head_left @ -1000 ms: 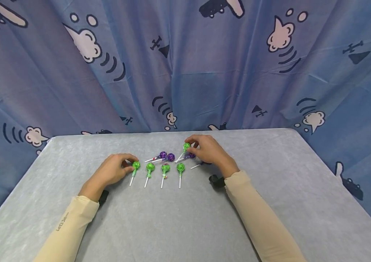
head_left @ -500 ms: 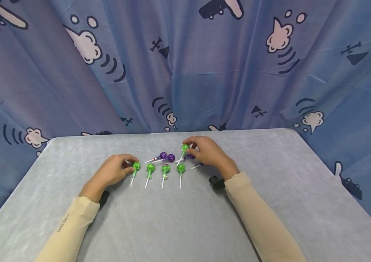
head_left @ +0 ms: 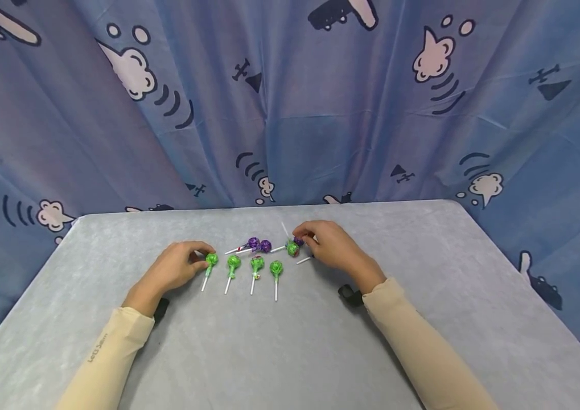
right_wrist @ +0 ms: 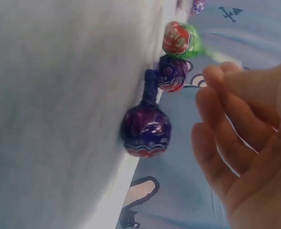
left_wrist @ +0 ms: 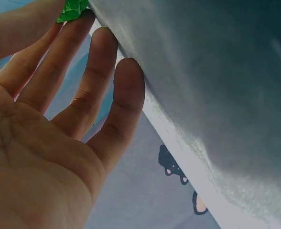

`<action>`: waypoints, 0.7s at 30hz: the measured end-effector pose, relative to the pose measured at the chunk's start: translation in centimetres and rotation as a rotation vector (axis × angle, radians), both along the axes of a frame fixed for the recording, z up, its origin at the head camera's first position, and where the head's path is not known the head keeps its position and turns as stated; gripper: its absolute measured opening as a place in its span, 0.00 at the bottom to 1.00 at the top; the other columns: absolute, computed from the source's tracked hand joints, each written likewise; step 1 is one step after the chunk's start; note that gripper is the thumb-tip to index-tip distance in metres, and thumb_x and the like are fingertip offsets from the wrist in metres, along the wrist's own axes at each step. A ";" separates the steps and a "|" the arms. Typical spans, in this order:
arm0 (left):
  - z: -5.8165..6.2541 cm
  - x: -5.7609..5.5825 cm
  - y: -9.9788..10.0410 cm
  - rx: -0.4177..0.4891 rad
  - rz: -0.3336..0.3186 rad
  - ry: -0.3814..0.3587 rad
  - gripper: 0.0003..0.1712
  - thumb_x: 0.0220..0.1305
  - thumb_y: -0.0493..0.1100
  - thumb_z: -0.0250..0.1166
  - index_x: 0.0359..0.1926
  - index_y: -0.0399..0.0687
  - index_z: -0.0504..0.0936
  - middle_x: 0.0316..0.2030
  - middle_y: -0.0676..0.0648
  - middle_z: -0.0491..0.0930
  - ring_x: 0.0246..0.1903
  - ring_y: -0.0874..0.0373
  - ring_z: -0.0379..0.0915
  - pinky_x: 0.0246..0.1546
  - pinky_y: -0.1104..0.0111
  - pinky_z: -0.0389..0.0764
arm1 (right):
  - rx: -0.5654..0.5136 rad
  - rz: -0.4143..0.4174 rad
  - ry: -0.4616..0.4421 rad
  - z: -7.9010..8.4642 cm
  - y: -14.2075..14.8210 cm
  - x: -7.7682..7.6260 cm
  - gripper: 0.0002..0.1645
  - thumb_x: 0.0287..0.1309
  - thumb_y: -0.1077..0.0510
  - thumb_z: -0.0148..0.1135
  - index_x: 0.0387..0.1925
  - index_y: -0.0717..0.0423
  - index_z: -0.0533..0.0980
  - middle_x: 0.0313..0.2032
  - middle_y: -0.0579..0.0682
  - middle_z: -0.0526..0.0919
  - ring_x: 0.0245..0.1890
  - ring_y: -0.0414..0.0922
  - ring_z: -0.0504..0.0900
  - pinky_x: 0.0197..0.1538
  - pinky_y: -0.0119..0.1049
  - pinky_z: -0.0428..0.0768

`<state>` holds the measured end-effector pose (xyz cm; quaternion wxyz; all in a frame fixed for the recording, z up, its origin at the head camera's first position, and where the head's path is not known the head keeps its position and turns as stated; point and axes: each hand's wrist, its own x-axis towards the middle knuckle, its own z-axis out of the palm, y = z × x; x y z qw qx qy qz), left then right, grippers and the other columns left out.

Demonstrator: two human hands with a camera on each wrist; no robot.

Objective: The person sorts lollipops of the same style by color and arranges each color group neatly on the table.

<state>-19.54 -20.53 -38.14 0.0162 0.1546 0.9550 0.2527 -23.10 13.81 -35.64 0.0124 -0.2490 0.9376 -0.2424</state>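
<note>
My left hand (head_left: 179,266) pinches the head of the leftmost green-wrapped lollipop (head_left: 212,259) between thumb and forefinger, its stick toward me. In the left wrist view that green head (left_wrist: 74,9) shows only at the top edge. To its right lie three more green lollipops, the nearest one (head_left: 233,262) beside my left fingertips. My right hand (head_left: 332,244) pinches a green lollipop (head_left: 293,249) near its stick, which points up and away with the head low. Right wrist view: the red-and-green head (right_wrist: 178,40) hangs beside a purple lollipop (right_wrist: 172,74), thumb and forefinger at the stick.
Two purple lollipops (head_left: 265,246) lie crossed behind the green row. Another purple one (head_left: 299,241) is next to my right fingertips. A larger-looking purple lollipop (right_wrist: 146,130) in the right wrist view is mostly hidden by my hand from above. A patterned curtain (head_left: 290,114) hangs behind the table (head_left: 279,353).
The green lollipop at my right hand has swung from stick-down to stick-up. My right hand has moved slightly toward me. The rightmost green lollipop in the row has shifted left and nearer.
</note>
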 end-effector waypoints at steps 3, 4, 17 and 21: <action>0.1 -0.1 0.0 -0.002 0.000 -0.002 0.16 0.64 0.38 0.67 0.52 0.49 0.85 0.42 0.45 0.86 0.41 0.51 0.80 0.44 0.53 0.77 | 0.001 0.007 -0.005 -0.2 0.0 0.1 0.14 0.66 0.61 0.62 0.52 0.53 0.83 0.47 0.48 0.87 0.48 0.45 0.84 0.55 0.46 0.79; 0.2 -0.1 0.0 -0.004 0.002 -0.006 0.16 0.64 0.38 0.67 0.53 0.50 0.85 0.42 0.45 0.86 0.41 0.51 0.80 0.44 0.53 0.77 | 0.003 0.016 -0.001 -0.2 0.0 0.2 0.14 0.65 0.60 0.63 0.52 0.52 0.83 0.47 0.47 0.87 0.47 0.45 0.83 0.55 0.46 0.79; 0.2 -0.1 -0.1 -0.010 0.007 -0.018 0.16 0.64 0.39 0.68 0.53 0.50 0.85 0.43 0.45 0.86 0.41 0.52 0.79 0.44 0.54 0.77 | 0.174 0.050 0.020 -1.1 -0.9 -0.2 0.23 0.57 0.59 0.71 0.56 0.48 0.81 0.49 0.49 0.81 0.50 0.46 0.79 0.58 0.46 0.77; 0.2 -0.1 -0.1 -0.008 0.000 -0.020 0.16 0.64 0.39 0.67 0.53 0.50 0.85 0.43 0.45 0.86 0.41 0.52 0.79 0.44 0.53 0.77 | 0.226 0.019 0.014 -1.1 -1.1 -0.3 0.24 0.57 0.59 0.72 0.57 0.47 0.81 0.45 0.47 0.80 0.45 0.44 0.78 0.54 0.44 0.78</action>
